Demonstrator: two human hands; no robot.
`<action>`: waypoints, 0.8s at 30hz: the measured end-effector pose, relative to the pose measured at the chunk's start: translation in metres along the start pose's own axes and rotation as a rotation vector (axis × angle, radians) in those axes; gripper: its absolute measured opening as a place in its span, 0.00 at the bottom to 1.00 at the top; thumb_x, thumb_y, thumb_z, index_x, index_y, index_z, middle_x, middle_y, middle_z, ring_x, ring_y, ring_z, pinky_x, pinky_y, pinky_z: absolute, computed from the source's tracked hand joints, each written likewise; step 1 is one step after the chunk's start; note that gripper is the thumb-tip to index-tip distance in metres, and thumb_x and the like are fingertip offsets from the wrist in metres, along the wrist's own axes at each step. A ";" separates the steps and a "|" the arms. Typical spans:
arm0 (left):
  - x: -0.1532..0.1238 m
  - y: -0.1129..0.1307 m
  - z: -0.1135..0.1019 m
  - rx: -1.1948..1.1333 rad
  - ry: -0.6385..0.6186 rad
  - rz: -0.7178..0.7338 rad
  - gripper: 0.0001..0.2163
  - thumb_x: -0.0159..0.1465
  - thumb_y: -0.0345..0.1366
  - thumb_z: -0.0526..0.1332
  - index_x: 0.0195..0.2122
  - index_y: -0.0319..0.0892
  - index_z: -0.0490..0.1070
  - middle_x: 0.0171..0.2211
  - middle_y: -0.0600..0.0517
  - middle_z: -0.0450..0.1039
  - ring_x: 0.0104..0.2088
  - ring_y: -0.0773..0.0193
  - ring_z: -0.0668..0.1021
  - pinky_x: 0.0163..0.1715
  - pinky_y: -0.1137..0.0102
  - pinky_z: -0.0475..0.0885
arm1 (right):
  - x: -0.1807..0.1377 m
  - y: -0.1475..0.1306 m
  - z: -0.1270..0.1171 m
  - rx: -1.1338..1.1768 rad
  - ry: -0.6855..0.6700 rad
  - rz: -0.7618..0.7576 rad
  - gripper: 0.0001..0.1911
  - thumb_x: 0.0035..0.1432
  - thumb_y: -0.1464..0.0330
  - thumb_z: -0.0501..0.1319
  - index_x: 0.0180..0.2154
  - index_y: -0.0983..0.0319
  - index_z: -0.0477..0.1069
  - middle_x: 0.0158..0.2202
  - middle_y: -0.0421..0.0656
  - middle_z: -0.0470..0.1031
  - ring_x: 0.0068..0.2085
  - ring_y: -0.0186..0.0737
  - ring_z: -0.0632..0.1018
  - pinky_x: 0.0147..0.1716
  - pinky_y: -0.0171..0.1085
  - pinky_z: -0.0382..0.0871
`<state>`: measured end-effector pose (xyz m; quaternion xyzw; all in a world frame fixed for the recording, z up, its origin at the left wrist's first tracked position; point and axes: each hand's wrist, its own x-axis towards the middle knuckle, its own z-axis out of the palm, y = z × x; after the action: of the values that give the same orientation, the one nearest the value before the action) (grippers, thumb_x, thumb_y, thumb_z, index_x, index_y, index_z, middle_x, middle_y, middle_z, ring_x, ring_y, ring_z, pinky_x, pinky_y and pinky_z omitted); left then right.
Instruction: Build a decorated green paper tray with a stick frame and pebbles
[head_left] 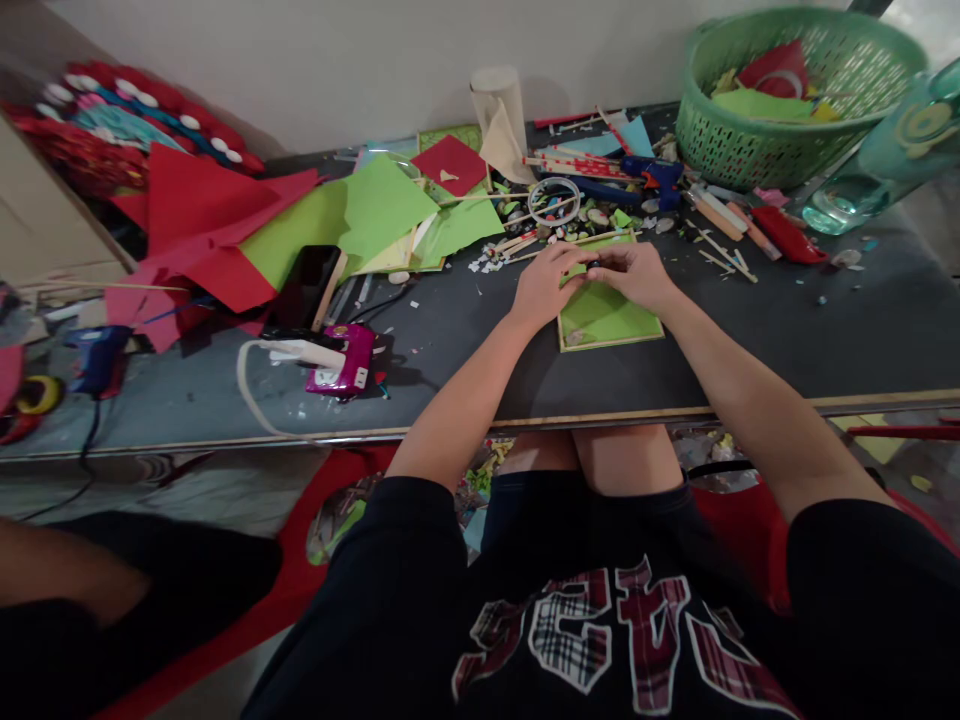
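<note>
Over the upper part of a green panel (611,312) edged with thin wooden sticks, my two hands meet at the fingertips. My right hand (634,272) is closed in a pinch at a small dark piece (593,265), too small to name for certain. My left hand (546,283) has its fingers curled together right beside that piece; whatever they grip is hidden. The panel lies flat on the dark table, its lower edge and corners in sight, while my hands cover much of its upper left.
Behind the panel spread pebbles (596,216), sticks, a clear ring (553,201) and a blue glue gun (654,180). A green basket (697,125) and a bottle (862,185) stand right. Leftward are coloured paper (390,205), a phone (307,285) and a purple power adapter (352,360). Someone's arm (67,570) shows lower left.
</note>
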<state>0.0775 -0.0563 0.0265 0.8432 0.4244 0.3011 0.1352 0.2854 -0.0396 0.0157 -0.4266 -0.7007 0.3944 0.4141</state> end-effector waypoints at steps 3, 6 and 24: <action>0.001 0.005 -0.005 0.017 0.020 -0.062 0.22 0.74 0.57 0.53 0.58 0.52 0.77 0.57 0.43 0.77 0.59 0.52 0.79 0.58 0.61 0.74 | 0.001 -0.004 0.001 0.056 -0.031 -0.014 0.20 0.55 0.52 0.75 0.40 0.60 0.81 0.27 0.39 0.72 0.28 0.33 0.69 0.27 0.35 0.68; 0.003 0.004 -0.007 0.032 0.060 -0.108 0.25 0.73 0.61 0.52 0.56 0.51 0.78 0.55 0.43 0.79 0.58 0.51 0.79 0.58 0.60 0.74 | 0.000 -0.012 0.002 0.112 -0.053 -0.018 0.18 0.60 0.53 0.71 0.43 0.59 0.81 0.30 0.41 0.75 0.27 0.33 0.72 0.27 0.35 0.68; 0.001 0.006 -0.006 0.028 0.152 -0.098 0.26 0.74 0.60 0.49 0.57 0.51 0.76 0.55 0.45 0.80 0.56 0.54 0.80 0.56 0.60 0.75 | -0.001 -0.024 0.005 0.371 -0.098 0.122 0.32 0.55 0.38 0.68 0.31 0.61 0.71 0.27 0.41 0.72 0.25 0.30 0.70 0.22 0.31 0.64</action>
<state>0.0784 -0.0592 0.0342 0.7980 0.4784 0.3510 0.1053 0.2742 -0.0491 0.0352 -0.3648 -0.6081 0.5614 0.4266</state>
